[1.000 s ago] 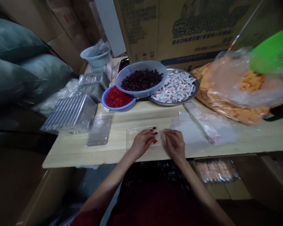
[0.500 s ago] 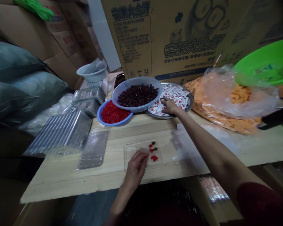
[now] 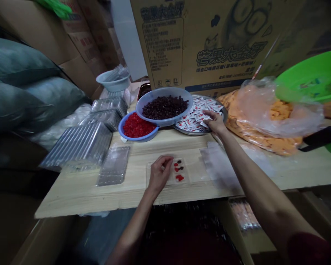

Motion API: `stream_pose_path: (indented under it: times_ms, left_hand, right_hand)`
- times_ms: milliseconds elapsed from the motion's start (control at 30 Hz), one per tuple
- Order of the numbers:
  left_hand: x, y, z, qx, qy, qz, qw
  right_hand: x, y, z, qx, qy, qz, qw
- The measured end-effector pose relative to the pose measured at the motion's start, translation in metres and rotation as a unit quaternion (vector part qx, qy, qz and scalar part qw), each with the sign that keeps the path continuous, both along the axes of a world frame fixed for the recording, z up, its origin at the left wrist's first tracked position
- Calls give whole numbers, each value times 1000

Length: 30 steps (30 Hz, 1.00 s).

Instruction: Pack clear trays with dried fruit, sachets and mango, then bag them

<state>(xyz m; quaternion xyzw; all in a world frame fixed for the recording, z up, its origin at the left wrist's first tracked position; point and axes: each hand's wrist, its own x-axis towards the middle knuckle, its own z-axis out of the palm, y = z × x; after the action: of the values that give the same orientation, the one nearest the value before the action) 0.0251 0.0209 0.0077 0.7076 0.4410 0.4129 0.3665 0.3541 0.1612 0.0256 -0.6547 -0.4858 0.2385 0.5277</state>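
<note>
The right hand (image 3: 216, 123) has moved a little to the right over the round metal pan (image 3: 194, 133) since half a second ago, and one second ago it was down by the clear tray (image 3: 171, 180). Now its fingers are bent and a bit apart, right at the small white packets (image 3: 195, 114) in the pan; I cannot tell if they have a packet. The left hand (image 3: 160, 175) has stayed at the clear tray, which lies flat on the desk (image 3: 143, 198). Its thumb and first finger are close together, but I cannot tell if they hold anything. Small red bits (image 3: 180, 177) and dark bits (image 3: 181, 168) sit in the right end of the tray. Behind it, a bowl of red pieces (image 3: 138, 125) stands next to a bowl of dark pieces (image 3: 165, 106). White sheets (image 3: 219, 163) lie to the right, under the right arm.
</note>
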Motion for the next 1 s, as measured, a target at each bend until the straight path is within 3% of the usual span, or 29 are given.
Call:
stream_pose_path:
  times_ms: [200, 300, 400, 533, 667, 800, 900, 1000]
  left_hand:
    - [39, 26, 22, 31, -42, -6, 999]
    - [52, 30, 31, 11, -78, 10, 997]
    - [57, 33, 38, -1, -98, 3, 995]
    - [41, 33, 39, 21, -38, -20, 999]
    - [4, 23, 23, -44, -33, 48, 997]
    - [-17, 7, -12, -99, 7, 109, 989]
    - [-18, -1, -30, -71, 88, 125, 986]
    - [-14, -10, -28, 23, 165, 157, 973]
  right_hand:
    - [-1, -17, 23, 61, -44, -49, 996]
    - [-24, -48, 33, 78, 36, 63, 994]
    - [-65, -89, 34, 24, 146, 236, 960]
    - [-112, -130, 18, -26, 223, 316, 922]
    - [-129, -156, -9, -50, 336, 243, 909]
    - [-136, -178, -34, -79, 454, 137, 877]
    - [-143, -190, -44, -85, 471, 159, 864]
    - [-152, -195, -46, -77, 462, 185, 864]
